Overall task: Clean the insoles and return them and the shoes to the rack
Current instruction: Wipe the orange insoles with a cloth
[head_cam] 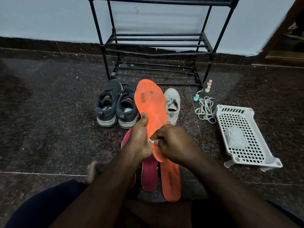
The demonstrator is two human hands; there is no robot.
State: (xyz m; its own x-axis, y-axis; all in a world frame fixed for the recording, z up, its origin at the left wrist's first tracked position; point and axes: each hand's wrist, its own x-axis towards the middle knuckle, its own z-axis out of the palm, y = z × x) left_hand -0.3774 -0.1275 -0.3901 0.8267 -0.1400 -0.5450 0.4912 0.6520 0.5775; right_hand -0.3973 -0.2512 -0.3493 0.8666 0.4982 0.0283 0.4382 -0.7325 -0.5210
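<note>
Orange insole [151, 109] is held upright in front of the shoes, hiding part of the pale shoe [172, 102].
It is gripped by left hand [139, 140] fingers; a white scrap [151, 141] is pinched by right hand [171, 143]. Empty rack [154, 45] stands behind; basket [243, 137] lies right.

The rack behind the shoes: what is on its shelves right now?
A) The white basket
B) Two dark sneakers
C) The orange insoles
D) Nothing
D: the rack shows only bare bars, while the dark sneakers, the white basket and the other orange insole are on the floor, and the left hand holds one orange insole.
</note>
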